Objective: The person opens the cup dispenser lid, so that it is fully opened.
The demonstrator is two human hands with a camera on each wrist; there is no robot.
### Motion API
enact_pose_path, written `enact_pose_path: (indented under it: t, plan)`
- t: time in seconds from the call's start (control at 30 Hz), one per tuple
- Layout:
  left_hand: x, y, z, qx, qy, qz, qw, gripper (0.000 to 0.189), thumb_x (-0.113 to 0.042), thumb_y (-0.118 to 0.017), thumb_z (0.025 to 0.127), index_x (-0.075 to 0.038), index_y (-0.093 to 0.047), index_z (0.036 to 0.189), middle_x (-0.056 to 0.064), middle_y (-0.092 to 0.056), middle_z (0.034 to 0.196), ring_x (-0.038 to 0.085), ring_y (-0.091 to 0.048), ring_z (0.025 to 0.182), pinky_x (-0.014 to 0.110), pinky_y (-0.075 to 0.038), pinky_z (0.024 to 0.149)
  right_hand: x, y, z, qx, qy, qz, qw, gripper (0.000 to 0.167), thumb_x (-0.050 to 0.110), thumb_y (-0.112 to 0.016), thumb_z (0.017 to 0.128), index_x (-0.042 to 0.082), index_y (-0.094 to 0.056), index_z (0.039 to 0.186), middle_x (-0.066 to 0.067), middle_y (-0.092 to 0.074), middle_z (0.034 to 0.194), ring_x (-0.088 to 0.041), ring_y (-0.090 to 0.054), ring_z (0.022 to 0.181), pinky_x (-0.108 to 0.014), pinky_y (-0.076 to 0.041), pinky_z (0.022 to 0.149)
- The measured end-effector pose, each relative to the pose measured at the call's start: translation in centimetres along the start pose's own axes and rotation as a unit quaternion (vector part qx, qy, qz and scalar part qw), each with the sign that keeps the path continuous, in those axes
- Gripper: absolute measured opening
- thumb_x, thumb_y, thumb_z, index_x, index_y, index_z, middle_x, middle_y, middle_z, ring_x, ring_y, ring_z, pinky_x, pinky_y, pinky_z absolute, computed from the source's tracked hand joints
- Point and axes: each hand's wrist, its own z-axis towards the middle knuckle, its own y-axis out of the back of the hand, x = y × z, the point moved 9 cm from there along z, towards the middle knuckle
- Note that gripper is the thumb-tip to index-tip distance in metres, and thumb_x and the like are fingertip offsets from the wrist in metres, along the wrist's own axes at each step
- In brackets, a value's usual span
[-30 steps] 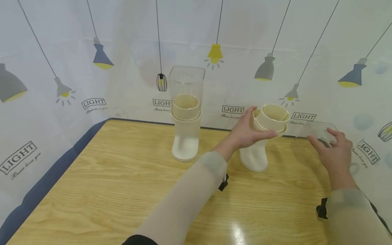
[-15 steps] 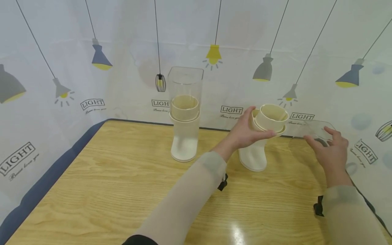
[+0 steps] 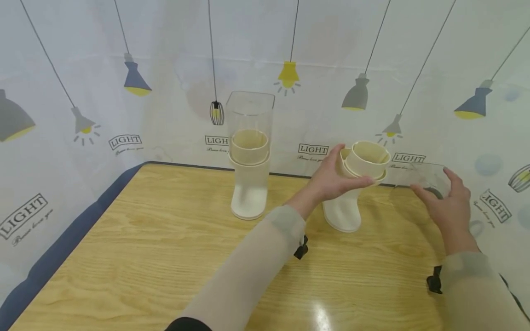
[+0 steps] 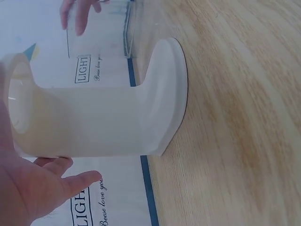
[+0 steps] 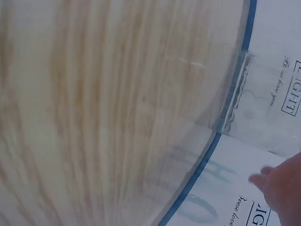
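Note:
In the head view my left hand (image 3: 335, 174) grips a white stand (image 3: 344, 214) just under its cream ring-shaped top (image 3: 368, 158), thumb in front and fingers behind. The stand's flared foot rests on the wooden table, as the left wrist view shows. To the right, my right hand (image 3: 451, 207) holds a clear plastic container (image 3: 428, 174) between thumb and fingers. Its faint walls also show in the right wrist view, where the container (image 5: 258, 113) stands near the table's back edge beside my right hand (image 5: 287, 188).
A matching white stand (image 3: 250, 197) stands upright left of my left hand, a tall clear container (image 3: 250, 108) fitted around its cream ring. Behind the wooden table (image 3: 165, 257) hangs a white curtain (image 3: 178, 92) printed with lamps.
The fingers of my right hand have shifted slightly on the clear container's edge; one finger is straighter now. My left hand stays in place on the stand.

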Motion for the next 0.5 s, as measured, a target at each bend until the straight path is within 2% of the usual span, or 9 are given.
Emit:
enact_pose_path:
  t: [0.1, 0.2, 0.27, 0.33, 0.43, 0.5]
  plan:
    - [0.2, 0.0, -0.3, -0.002, 0.01, 0.0, 0.9999, 0.137, -0.059, -0.096, 0.078, -0.035, -0.006, 0.178, 0.001, -0.035, 0.177, 0.022, -0.048, 0.152, 0.047, -0.044, 0.126, 0.5, 0.9, -0.3, -0.013, 0.017, -0.005, 0.9998, 0.113, 0.064, -0.073, 0.098, 0.022, -0.005, 0.178, -0.022, 0.003, 0.183, -0.055, -0.008, 0.167, -0.078, -0.017, 0.13]
    - [0.2, 0.6, -0.9, -0.012, 0.018, 0.018, 0.9996, 0.141, -0.062, -0.095, 0.077, -0.033, -0.001, 0.178, 0.001, -0.022, 0.183, 0.026, -0.034, 0.165, 0.052, -0.034, 0.132, 1.8, 2.2, -1.1, -0.035, 0.018, 0.019, 0.999, 0.104, 0.058, -0.07, 0.101, 0.023, -0.01, 0.178, -0.017, 0.0, 0.183, -0.047, -0.011, 0.168, -0.072, -0.018, 0.133]
    - [0.0, 1.2, -1.4, -0.018, 0.015, 0.033, 0.9992, 0.133, -0.064, -0.092, 0.08, -0.029, -0.009, 0.178, 0.001, -0.023, 0.183, 0.027, -0.032, 0.166, 0.053, -0.036, 0.131, 2.9, 3.2, -1.8, -0.056, 0.019, 0.043, 0.9973, 0.093, 0.054, -0.068, 0.103, 0.026, -0.018, 0.177, -0.014, -0.008, 0.182, -0.039, -0.015, 0.168, -0.063, -0.019, 0.136]
    - [-0.4, 1.9, -2.1, -0.015, 0.006, 0.039, 0.9991, 0.116, -0.064, -0.088, 0.085, -0.025, -0.025, 0.175, 0.001, -0.033, 0.178, 0.026, -0.039, 0.162, 0.05, -0.043, 0.127, 4.3, 4.4, -2.6, -0.084, 0.033, 0.062, 0.994, 0.081, 0.049, -0.065, 0.105, 0.026, -0.027, 0.173, -0.011, -0.019, 0.179, -0.032, -0.023, 0.167, -0.051, -0.021, 0.137]
    - [-1.2, 2.8, -3.2, 0.002, -0.025, 0.029, 0.9993, 0.089, -0.059, -0.081, 0.094, -0.021, -0.045, 0.166, 0.002, -0.047, 0.166, 0.026, -0.053, 0.15, 0.043, -0.053, 0.116, 6.2, 6.0, -4.1, -0.13, 0.056, 0.081, 0.9866, 0.065, 0.041, -0.064, 0.106, 0.027, -0.04, 0.165, 0.008, -0.04, 0.163, -0.013, -0.039, 0.154, -0.032, -0.026, 0.133]
    - [-1.6, 3.4, -4.1, 0.014, -0.043, 0.02, 0.9988, 0.076, -0.055, -0.078, 0.098, -0.019, -0.052, 0.16, 0.001, -0.052, 0.161, 0.027, -0.057, 0.146, 0.039, -0.055, 0.112, 7.2, 6.8, -5.1, -0.146, 0.066, 0.097, 0.9823, 0.057, 0.037, -0.064, 0.106, 0.027, -0.046, 0.159, 0.022, -0.045, 0.147, -0.001, -0.044, 0.14, -0.025, -0.03, 0.128]
